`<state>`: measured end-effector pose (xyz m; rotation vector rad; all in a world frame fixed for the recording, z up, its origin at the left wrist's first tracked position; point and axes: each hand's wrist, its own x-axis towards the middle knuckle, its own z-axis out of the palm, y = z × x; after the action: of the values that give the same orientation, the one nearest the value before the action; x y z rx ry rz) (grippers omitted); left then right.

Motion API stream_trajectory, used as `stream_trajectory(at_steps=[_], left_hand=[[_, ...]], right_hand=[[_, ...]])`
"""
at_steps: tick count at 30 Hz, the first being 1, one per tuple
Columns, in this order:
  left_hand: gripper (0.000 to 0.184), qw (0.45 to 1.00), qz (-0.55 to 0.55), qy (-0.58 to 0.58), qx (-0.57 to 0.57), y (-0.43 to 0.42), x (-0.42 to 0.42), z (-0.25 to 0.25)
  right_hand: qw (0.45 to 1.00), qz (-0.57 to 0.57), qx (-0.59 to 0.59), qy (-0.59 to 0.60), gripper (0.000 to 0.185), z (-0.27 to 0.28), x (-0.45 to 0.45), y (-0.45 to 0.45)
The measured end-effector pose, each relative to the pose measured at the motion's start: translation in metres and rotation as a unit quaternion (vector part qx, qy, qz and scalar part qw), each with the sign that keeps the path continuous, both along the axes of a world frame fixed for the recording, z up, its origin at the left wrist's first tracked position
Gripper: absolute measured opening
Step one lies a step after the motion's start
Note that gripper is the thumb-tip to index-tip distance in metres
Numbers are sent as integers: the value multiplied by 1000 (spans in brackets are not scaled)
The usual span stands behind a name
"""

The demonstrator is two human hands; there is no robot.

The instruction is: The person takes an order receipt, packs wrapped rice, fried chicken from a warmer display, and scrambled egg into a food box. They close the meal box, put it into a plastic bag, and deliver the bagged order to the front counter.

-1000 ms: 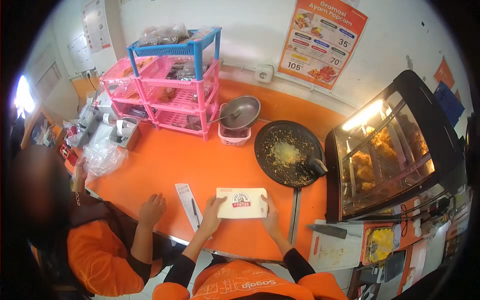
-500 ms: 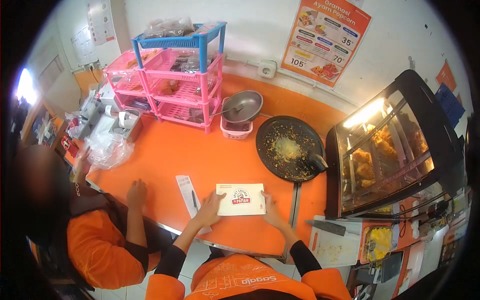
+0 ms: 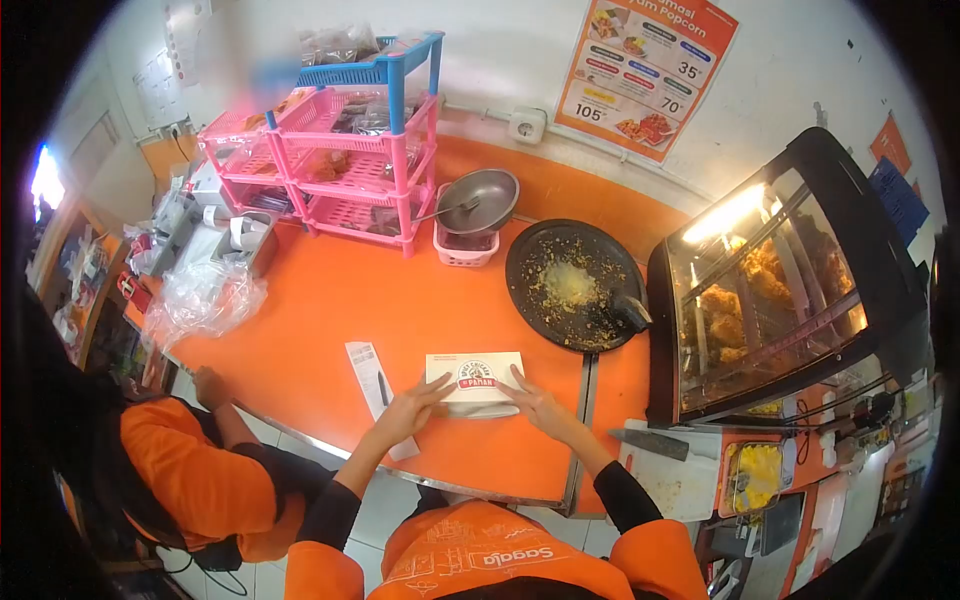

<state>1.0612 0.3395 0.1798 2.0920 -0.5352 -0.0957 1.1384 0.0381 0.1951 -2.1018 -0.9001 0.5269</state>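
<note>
A cream cardboard food box with a round "Spicy Chicken" logo lies on the orange table in front of me. My left hand grips its left side, with fingers reaching onto the lid. On the right side my right hand holds it likewise, fingertips on the lid. A pale, shadowed strip shows under the lid's front edge; whether the lid is fully closed I cannot tell. To the left of my left hand lie a long paper slip and a pen.
Behind the box stands a black stone mortar with crumbs and a pestle. A heated display case of fried chicken is at right, near a knife on a white board. Pink racks stand behind; a co-worker is at left.
My fingers have moved from the box's sides further onto its lid, and a pale strip now shows along its front. The co-worker has shifted left, drawing a hand back.
</note>
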Motion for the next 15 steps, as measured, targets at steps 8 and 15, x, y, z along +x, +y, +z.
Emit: stream_trajectory(at_steps=[8, 15], left_hand=[[52, 956, 61, -144, 250, -9, -21, 15], [62, 975, 129, -179, 31, -32, -14, -47]], right_hand=[[931, 12, -133, -340, 55, 11, -35, 22], [906, -129, -104, -390, 40, -17, -10, 66]])
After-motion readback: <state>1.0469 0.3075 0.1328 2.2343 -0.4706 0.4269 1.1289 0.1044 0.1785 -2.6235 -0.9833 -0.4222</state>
